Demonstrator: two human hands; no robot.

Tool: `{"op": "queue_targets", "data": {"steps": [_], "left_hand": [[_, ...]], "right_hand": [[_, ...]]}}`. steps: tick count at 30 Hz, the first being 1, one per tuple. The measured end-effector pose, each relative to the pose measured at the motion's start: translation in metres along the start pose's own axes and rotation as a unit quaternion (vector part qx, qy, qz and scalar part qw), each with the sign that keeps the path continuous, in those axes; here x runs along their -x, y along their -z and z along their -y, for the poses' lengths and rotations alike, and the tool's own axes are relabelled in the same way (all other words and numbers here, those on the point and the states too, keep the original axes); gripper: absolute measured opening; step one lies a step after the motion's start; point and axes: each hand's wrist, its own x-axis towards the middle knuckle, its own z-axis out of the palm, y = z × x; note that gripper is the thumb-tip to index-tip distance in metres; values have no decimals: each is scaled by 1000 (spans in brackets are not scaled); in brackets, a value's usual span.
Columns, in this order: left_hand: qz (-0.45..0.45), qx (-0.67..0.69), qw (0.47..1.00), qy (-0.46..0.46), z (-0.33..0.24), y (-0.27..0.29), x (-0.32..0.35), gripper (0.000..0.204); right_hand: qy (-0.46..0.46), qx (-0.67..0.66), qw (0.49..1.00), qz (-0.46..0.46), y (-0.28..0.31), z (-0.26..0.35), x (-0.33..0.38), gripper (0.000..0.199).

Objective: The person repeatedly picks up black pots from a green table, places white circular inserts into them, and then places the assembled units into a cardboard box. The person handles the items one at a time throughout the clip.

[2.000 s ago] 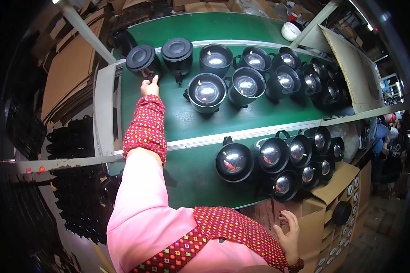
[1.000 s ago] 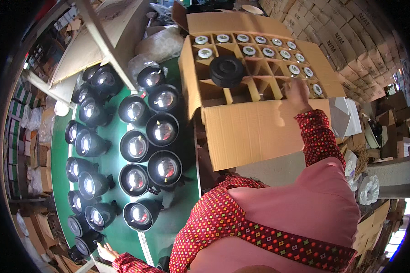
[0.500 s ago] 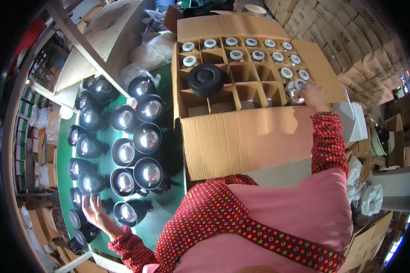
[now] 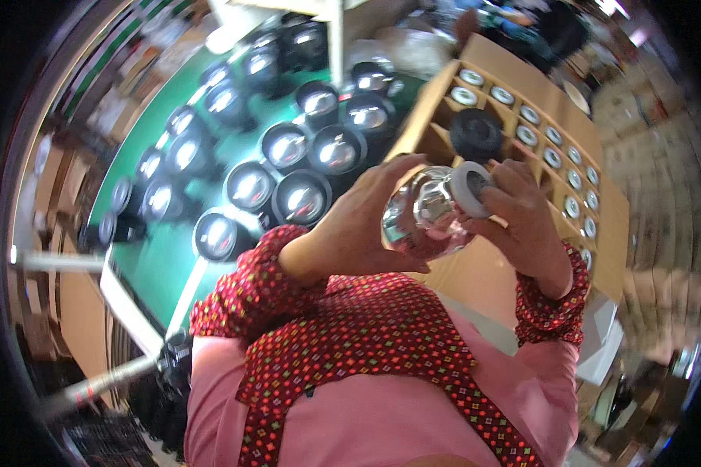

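Observation:
In front of my chest I hold a silvered glass liner (image 4: 417, 222), round and mirror-like, with a whitish ring round its right end. My left hand (image 4: 358, 222) cups the left end, thumb below and fingers above. The fingers of my right hand (image 4: 518, 214) grip the ringed end. Behind it stands an open cardboard box (image 4: 475, 272) with dividers, holding several more liners (image 4: 551, 158) with pale round tops. A black round lid-like part (image 4: 476, 134) rests on the dividers.
To the left, a green table (image 4: 136, 268) carries several black jugs (image 4: 300, 198) with shiny silvery domes in their openings. A pale post (image 4: 336, 43) rises at the table's far side. Stacked cartons (image 4: 646, 202) line the right, blurred.
My right hand has brought the liner from the box's front right cell to my chest. My left hand has left the jugs and come to the liner. The view has turned.

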Motion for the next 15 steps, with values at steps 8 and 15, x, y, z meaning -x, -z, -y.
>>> {"op": "queue_targets", "data": {"steps": [8,15], "left_hand": [[-256,33,966,-21,6,19,95,116],[-359,35,932,6,3,6,165,128]], "right_hand": [[-158,-782,602,-31,-153,39,-44,111],[-21,-624,773,113,-259,85,-36,84]]}}
